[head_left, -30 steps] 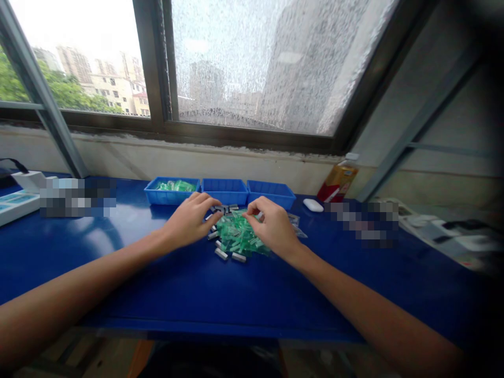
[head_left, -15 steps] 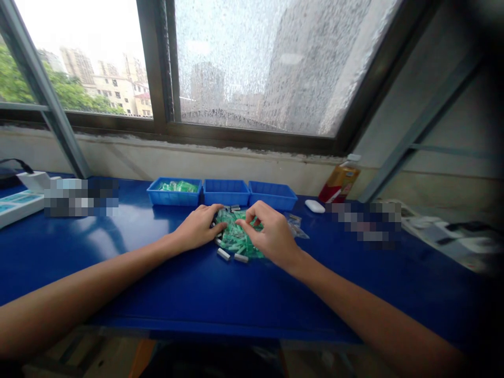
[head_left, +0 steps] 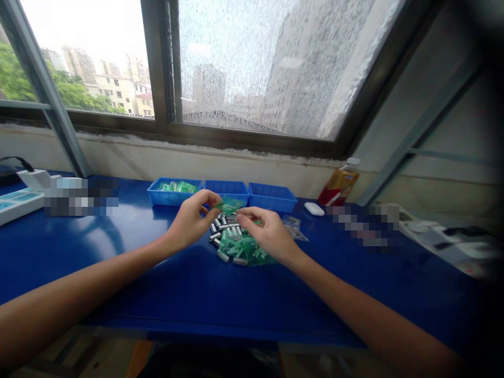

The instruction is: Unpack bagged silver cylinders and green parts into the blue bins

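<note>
My left hand (head_left: 197,216) pinches a small translucent green plastic bag (head_left: 231,204), lifted just above the pile. To its right is my right hand (head_left: 265,231), thumb and fingers drawn together beside the bag; whatever sits between them is too small to make out. Below both hands lies a heap of small silver metal blocks (head_left: 216,237) and green pieces (head_left: 232,245), with another green bag (head_left: 258,254) partly under my right hand. Two silver blocks lie at the front of the heap.
Behind the heap stand three blue bins: the left bin (head_left: 173,198) holds green bags, then a middle bin (head_left: 226,186) and a right bin (head_left: 271,198). Clear bags (head_left: 295,228), a white case (head_left: 314,209) and a bottle (head_left: 338,186) are rightward. A power strip (head_left: 19,202) lies left.
My left hand has risen off the heap with a green bag in its fingers. My right hand has come slightly lower and its fingers now meet near that bag. More silver blocks show.
</note>
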`<state>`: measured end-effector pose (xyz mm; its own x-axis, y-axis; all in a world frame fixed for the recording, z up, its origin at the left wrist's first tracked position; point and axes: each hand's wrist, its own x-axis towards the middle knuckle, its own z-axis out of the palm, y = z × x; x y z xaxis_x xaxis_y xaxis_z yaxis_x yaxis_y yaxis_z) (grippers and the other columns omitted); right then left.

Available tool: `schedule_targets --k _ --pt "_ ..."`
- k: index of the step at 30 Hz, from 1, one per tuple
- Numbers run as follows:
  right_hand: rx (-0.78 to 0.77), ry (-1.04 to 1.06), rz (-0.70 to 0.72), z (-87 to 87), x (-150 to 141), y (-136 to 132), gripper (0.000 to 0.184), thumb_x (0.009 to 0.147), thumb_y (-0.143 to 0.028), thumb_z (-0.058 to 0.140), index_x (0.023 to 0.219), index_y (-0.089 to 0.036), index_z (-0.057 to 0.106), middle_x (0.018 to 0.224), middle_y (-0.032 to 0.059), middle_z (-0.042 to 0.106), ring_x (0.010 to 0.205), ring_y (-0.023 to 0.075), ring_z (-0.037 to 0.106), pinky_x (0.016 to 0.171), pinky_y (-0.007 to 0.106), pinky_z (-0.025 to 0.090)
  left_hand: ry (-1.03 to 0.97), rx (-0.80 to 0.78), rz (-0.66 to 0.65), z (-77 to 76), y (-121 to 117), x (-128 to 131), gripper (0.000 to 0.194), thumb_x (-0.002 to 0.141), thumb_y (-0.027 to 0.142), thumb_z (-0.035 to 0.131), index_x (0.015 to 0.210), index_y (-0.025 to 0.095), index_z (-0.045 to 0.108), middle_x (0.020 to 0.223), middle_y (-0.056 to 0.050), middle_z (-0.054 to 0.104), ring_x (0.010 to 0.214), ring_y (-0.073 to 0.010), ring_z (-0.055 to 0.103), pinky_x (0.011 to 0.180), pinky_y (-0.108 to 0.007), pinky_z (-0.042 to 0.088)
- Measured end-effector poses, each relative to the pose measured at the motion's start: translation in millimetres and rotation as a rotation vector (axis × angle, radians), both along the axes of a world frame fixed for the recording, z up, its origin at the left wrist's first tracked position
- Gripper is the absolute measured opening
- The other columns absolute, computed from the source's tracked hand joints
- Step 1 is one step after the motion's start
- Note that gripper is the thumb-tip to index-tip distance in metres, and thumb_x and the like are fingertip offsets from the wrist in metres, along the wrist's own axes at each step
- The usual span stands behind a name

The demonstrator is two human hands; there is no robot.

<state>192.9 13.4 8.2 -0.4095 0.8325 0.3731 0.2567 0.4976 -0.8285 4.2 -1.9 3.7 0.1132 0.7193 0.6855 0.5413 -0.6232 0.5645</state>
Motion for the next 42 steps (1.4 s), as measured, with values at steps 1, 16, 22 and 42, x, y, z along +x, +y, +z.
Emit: schedule_targets --k 1,16,22,42 --pt "-0.162 0.074 0.078 0.5 -1.3 -1.0 0.032 0.080 -0.044 0.049 0.080 -0.015 0.062 0.068 0.0046 0.060 0.062 0.0149 0.054 0.052 0.026 0.039 0.089 0.082 -0.026 0.4 -3.3 1.3 0.008 0.078 0.009 0.050 0.081 0.016 0.054 0.079 -0.002 0.054 0.074 -0.0123 0.051 0.064 -0.025 0.042" --pt "0.716 -0.142 -0.023 -6.9 6.2 2.9 0.043 0.079 -0.005 0.042 0.110 -0.028 0.061 0.090 0.0042 0.052 0.082 0.0146 0.052 0.070 0.031 0.046 -0.346 -0.634 -0.294 12.4 -21.5 19.5 0.040 0.088 0.044 0.034 0.077 0.014 0.058 0.075 -0.004 0.057 0.070 -0.0153 0.051 0.062 -0.028 0.041" --pt "0.662 -0.181 -0.077 -2.2 1.8 -7.8 0.041 0.075 -0.010 0.049 0.112 -0.022 0.059 0.100 0.0084 0.050 0.094 0.0200 0.049 0.082 0.038 0.044 -0.377 -0.471 -0.154 7.2 -8.0 10.4 0.017 0.081 0.029 0.050 0.080 0.013 0.056 0.068 0.000 0.053 0.063 -0.0113 0.051 0.060 -0.024 0.040" --pt "0.568 -0.219 -0.047 -4.9 5.6 1.5 0.028 0.083 -0.019 0.047 0.105 -0.017 0.064 0.069 0.0018 0.057 0.062 0.0118 0.051 0.061 0.025 0.038 -0.387 -0.701 -0.352 6.5 -11.4 8.8 0.042 0.090 0.045 0.031 0.081 0.014 0.058 0.079 -0.006 0.061 0.066 -0.0138 0.055 0.057 -0.026 0.041"
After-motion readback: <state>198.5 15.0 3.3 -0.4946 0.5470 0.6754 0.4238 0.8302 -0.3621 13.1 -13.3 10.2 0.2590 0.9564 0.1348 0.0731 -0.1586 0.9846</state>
